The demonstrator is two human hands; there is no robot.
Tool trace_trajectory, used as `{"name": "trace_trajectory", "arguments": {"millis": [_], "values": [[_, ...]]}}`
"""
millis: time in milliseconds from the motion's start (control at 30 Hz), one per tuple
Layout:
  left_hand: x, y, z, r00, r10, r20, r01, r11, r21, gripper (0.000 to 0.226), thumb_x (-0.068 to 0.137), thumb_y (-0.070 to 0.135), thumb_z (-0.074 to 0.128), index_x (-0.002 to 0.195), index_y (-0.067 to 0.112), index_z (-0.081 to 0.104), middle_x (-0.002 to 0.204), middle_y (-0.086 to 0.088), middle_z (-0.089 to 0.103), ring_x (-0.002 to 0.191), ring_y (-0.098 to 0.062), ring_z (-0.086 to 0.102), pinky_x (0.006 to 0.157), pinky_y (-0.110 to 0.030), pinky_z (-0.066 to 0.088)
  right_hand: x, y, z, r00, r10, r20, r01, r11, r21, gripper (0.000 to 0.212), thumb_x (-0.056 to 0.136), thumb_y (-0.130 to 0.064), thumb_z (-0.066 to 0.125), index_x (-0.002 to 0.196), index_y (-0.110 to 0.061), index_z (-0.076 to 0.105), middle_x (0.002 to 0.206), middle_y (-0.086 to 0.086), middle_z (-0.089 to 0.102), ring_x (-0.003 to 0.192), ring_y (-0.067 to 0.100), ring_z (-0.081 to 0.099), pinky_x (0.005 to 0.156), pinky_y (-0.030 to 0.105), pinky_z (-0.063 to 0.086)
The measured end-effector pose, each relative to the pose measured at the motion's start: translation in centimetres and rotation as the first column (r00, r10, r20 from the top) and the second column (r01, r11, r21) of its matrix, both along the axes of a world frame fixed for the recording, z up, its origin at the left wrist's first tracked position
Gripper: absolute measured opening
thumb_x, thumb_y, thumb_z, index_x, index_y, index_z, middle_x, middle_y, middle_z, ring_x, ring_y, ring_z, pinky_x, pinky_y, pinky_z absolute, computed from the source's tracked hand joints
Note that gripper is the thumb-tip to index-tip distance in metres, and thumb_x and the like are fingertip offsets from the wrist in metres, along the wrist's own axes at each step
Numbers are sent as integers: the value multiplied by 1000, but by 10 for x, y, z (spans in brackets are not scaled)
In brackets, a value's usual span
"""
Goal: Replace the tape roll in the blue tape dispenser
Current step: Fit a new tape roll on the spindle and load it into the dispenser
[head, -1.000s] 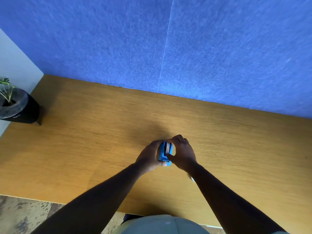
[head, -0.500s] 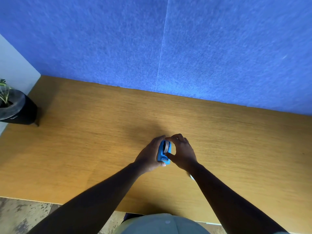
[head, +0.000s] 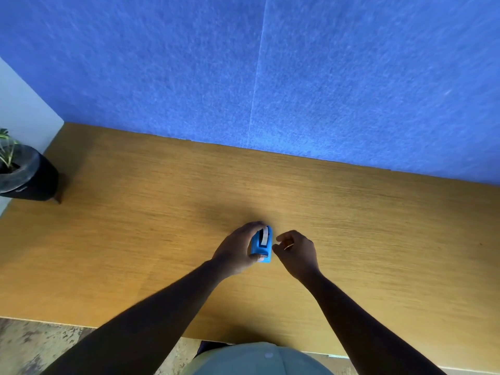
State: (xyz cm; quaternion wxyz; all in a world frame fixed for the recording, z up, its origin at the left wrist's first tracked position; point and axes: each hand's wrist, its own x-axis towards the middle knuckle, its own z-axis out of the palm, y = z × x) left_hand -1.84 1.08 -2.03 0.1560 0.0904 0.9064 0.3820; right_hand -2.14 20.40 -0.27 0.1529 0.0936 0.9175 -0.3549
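Observation:
The small blue tape dispenser [head: 262, 246] stands on the wooden table [head: 135, 239] near its middle. A pale tape roll [head: 264, 236] sits in its top slot, edge-on to me. My left hand [head: 238, 249] wraps the dispenser's left side, fingers over its far end and thumb at its near end. My right hand [head: 296, 251] hovers just right of the dispenser, apart from it, fingers loosely curled and holding nothing.
A black pot with a green plant [head: 21, 174] stands at the table's far left edge. A blue felt wall panel [head: 270, 77] rises along the table's back edge. The near table edge lies just before my torso.
My right hand has let go of the dispenser and drawn a little to the right. My left hand keeps its hold, and the tape roll now shows in the slot.

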Motion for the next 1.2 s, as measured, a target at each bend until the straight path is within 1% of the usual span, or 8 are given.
{"name": "trace_trajectory", "arguments": {"millis": [100, 300, 400, 500, 633, 833, 1067, 1200], "values": [[0, 0, 0, 1000, -2, 3, 2, 1000, 5, 89, 79, 22, 84, 151, 33, 33, 155, 14, 41, 140, -6, 40, 112, -25, 36, 2, -2, -1, 984, -110, 141, 125, 986, -107, 3, 85, -20, 75, 86, -21, 78, 75, -8, 75, 75, 16, 72, 61, 28, 54], [0, 0, -1, 1000, 14, 5, -14, 1000, -5, 89, 79, 23, 83, 151, 33, 33, 157, 16, 38, 141, -7, 39, 108, -19, 31, 4, -11, 1, 918, -199, 344, 293, 924, -247, 18, 89, -29, 74, 78, -16, 80, 72, 5, 77, 63, 14, 62, 55, 32, 45], [0, 2, -1, 1000, 17, 5, -17, 1000, -12, 89, 79, 23, 83, 152, 32, 32, 157, 16, 37, 142, -7, 38, 107, -18, 30, 0, -15, 3, 841, -260, 474, 422, 864, -275, 25, 88, -32, 75, 84, -9, 81, 66, 1, 71, 58, 13, 55, 51, 29, 40], [0, 2, -1, 1000, 20, 7, -20, 1000, -8, 89, 80, 22, 83, 152, 32, 32, 158, 16, 36, 142, -7, 38, 110, -21, 32, -1, -17, 4, 787, -290, 545, 497, 821, -281, 26, 90, -35, 75, 83, -12, 83, 61, -3, 67, 56, 11, 51, 51, 27, 38], [1, 3, -1, 1000, 21, 10, -21, 1000, -7, 89, 80, 21, 83, 152, 32, 32, 157, 16, 37, 142, -8, 39, 114, -27, 37, -2, -22, 2, 768, -324, 552, 533, 802, -271, 30, 89, -37, 79, 79, -9, 80, 52, -5, 63, 52, 12, 48, 50, 28, 37], [1, 4, -3, 999, 33, 2, -33, 999, -13, 89, 79, 22, 83, 152, 32, 32, 157, 16, 37, 142, -8, 39, 109, -21, 32, -3, -25, 1, 761, -331, 558, 544, 795, -270, 33, 85, -37, 85, 69, -11, 73, 39, -10, 55, 46, 11, 43, 47, 27, 35], [1, 5, -4, 999, 33, 0, -33, 999, -27, 90, 79, 23, 83, 152, 32, 31, 158, 16, 37, 142, -8, 39, 112, -24, 34, -4, -27, -4, 753, -360, 551, 577, 764, -290, 29, 82, -32, 88, 75, -9, 73, 57, -1, 59, 51, 13, 45, 47, 29, 36], [2, 4, -5, 998, 57, 21, -56, 998, -29, 93, 78, 24, 84, 151, 37, 28, 156, 17, 37, 140, -9, 41, 103, -20, 32, -4, -28, -6, 747, -367, 554, 579, 768, -272, 30, 83, -33, 86, 80, -6, 75, 67, 4, 59, 54, 17, 44, 50, 31, 36]]}}
